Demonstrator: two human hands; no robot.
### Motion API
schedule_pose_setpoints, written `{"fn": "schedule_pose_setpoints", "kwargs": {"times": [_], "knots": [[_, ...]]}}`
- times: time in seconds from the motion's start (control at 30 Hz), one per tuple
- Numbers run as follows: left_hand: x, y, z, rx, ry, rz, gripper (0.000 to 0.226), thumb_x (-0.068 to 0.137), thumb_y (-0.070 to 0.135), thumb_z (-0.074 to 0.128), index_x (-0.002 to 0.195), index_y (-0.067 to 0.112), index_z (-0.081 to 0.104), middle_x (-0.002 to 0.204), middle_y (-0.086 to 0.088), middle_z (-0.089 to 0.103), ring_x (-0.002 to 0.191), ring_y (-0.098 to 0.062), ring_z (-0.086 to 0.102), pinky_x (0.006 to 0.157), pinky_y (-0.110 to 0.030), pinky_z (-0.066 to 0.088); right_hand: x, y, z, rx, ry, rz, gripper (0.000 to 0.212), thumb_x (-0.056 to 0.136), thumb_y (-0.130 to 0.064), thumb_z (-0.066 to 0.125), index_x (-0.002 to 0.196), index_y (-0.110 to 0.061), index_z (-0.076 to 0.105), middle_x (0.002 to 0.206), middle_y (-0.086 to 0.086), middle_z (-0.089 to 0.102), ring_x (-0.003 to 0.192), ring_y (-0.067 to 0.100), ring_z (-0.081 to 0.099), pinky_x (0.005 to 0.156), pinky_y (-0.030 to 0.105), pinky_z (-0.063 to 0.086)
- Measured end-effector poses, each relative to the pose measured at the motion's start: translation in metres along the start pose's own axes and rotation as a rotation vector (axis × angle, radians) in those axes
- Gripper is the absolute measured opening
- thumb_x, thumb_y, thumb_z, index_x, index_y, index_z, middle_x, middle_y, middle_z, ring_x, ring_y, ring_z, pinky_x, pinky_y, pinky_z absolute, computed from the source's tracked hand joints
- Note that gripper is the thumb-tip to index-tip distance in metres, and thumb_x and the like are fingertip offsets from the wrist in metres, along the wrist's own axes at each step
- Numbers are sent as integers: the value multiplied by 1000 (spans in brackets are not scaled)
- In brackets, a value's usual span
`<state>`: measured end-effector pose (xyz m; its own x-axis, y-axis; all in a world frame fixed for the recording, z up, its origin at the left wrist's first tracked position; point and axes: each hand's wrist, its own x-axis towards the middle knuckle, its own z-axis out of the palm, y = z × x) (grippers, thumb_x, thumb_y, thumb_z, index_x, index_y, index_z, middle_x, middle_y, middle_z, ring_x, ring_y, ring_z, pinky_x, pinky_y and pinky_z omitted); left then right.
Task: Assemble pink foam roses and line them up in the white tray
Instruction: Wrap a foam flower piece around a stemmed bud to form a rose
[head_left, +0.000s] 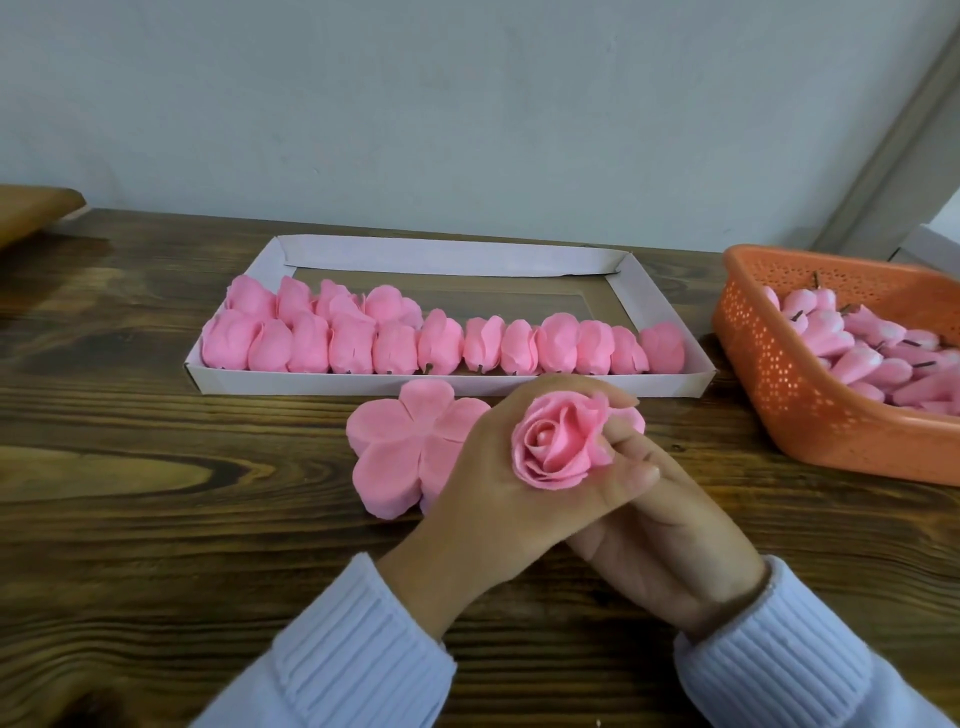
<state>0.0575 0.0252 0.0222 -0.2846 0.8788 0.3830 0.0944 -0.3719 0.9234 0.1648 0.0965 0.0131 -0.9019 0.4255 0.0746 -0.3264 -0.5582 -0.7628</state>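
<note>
Pale-blue ribbed sleeves (363, 649) cover both my wrists at the near edge. Under everything runs the dark wooden table (130, 467).

Just beyond my hands lies the white tray (363, 384). Finished roses (441, 343) fill its near side in one row, lying on their sides, and a short second row starts behind them at the far-left end.

Off to the right of my right hand sits an orange basket (779, 389) heaped with pink buds (862, 358).

Touching the far side of my left hand, flat petal cut-outs (395, 447) lie stacked on the wood.

My left hand (488, 478) curls round a pink rose (556, 447), bloom facing up at me.

My right hand (670, 540) lies beneath the left – its fingers reach up to touch the rose's right edge, but I cannot tell whether it grips.
</note>
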Motion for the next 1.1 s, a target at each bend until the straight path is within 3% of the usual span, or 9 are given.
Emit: {"fn": "schedule_pose_setpoints", "kwargs": {"times": [0.17,0.3,0.43,0.63,0.77,0.87,0.93,1.03,1.1], "knots": [[0,-2,1,-1,-37,0,80,57,21,84,128,27,46,116,1,62,105,-16,63,89,-29,52,-1,-4,-2,63,-56,70,42,80,-25,75,117,-8,67,115,15,67,108,25,65,89,37,54],[-2,-5,0,35,-90,-13,95,58,6,88,136,28,39,119,-1,62,105,-21,64,90,-37,54,-3,-1,-3,-53,11,177,47,58,-38,89,98,-19,75,100,6,70,92,19,67,72,32,54],[-3,-7,2,52,-94,-18,93,61,2,85,139,21,37,116,4,63,105,-13,64,91,-28,51,-4,0,0,-66,37,206,40,53,-40,91,87,-24,76,86,-1,69,80,11,66,63,24,51],[-2,-6,2,-8,-117,-53,114,61,-11,82,145,24,14,105,6,66,98,-1,66,82,-14,49,-3,0,0,-106,-8,164,43,56,-44,90,93,-28,77,100,-1,73,97,13,69,79,32,56],[-1,-10,1,-14,-106,-58,109,61,-11,81,142,27,19,104,12,68,96,0,66,82,-14,49,-3,0,-1,-78,-59,165,31,71,-39,83,100,-28,75,104,-3,73,102,12,68,79,29,57],[-3,-12,0,7,-104,-63,97,64,-10,82,134,36,33,119,9,62,110,0,60,91,-16,47,-2,2,0,-61,-81,164,29,74,-40,80,101,-30,74,104,-7,72,103,8,66,81,27,56],[-4,-11,0,-8,-99,-79,81,71,-7,78,127,41,44,120,20,62,114,4,56,91,-12,45,-1,3,1,-67,-69,157,29,74,-42,79,99,-29,74,102,-8,71,101,8,65,79,27,55],[-2,-8,3,20,10,-46,56,78,10,72,127,26,50,97,16,69,95,1,65,81,-13,49,0,2,-1,-111,55,207,36,74,-44,75,102,-22,74,111,13,61,101,30,54,79,34,51],[-1,-6,2,2,91,-42,46,78,18,69,122,26,55,92,17,68,88,3,65,75,-12,49,1,1,-1,-137,150,219,37,82,-38,63,105,-10,73,112,25,56,94,33,57,79,36,51]]}}
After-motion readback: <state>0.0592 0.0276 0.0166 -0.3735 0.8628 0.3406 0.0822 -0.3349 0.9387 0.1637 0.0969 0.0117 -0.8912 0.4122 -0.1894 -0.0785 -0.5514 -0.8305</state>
